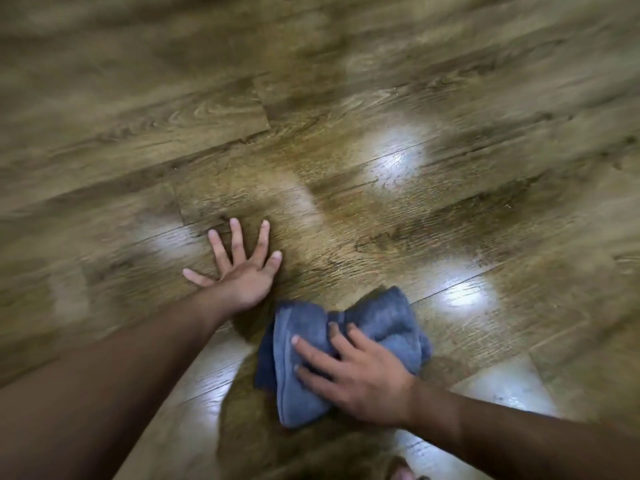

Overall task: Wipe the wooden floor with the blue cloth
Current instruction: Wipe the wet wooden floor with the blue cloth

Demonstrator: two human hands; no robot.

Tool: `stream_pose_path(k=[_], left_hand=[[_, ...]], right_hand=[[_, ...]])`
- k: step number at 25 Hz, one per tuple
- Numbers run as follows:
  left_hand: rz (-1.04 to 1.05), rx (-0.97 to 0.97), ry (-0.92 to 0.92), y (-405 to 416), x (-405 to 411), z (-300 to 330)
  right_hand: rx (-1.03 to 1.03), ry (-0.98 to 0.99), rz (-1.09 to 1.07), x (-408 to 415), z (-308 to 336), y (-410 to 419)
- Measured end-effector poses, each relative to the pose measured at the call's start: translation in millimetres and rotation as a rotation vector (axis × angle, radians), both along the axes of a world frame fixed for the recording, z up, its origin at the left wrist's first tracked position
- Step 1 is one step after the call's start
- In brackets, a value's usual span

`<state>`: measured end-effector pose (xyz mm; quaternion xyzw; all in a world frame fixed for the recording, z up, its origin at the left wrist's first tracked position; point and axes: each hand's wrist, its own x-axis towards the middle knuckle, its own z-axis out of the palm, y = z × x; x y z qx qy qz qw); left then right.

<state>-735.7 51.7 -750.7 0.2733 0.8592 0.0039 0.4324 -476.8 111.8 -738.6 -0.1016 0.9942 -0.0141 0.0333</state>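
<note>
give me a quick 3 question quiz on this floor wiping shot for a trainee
1. True or false: the left hand is gripping the blue cloth.
2. Which hand presses on the cloth? A) left B) right C) both
3. Fill in: the left hand lies flat with fingers ______ on the wooden floor.

Key
1. False. The left hand rests bare on the floor, apart from the cloth.
2. B. The right hand lies on top of the bunched cloth, fingers spread over it.
3. Spread.
</note>
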Motion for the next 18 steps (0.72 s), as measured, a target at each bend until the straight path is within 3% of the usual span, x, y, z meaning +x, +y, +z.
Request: stream_pose_path(k=[3,5,11,13,15,18], left_hand=[[-0.010,0.022,0.014,-4.5,-4.6,0.9],[-0.040,0.016,0.035,-8.9,-9.0,2.5],[-0.092,-0.001,-0.014,-10.7,-12.8,2.8],[-0.099,-0.002,-0.013,-10.4,-12.7,3.0],[-0.100,-0.009,-0.029,-9.7,-12.0,4.4],[-0.085,0.005,0.000,-9.3,-8.2,5.1]], right_hand=[[-0.010,0.000,0.119,-13.5,5.9,24.4],[0.058,-0.013,0.036,-43.6,8.8,61.6],[0.063,-0.086,-0.847,-122.5,17.2,220.0],[0.039,-0.076,-0.982,-133.2,19.9,226.7],[0.114,-0.057,-0.928,-135.0,17.6,197.3],[0.092,-0.023,-0.599,-118.5,14.5,128.8]])
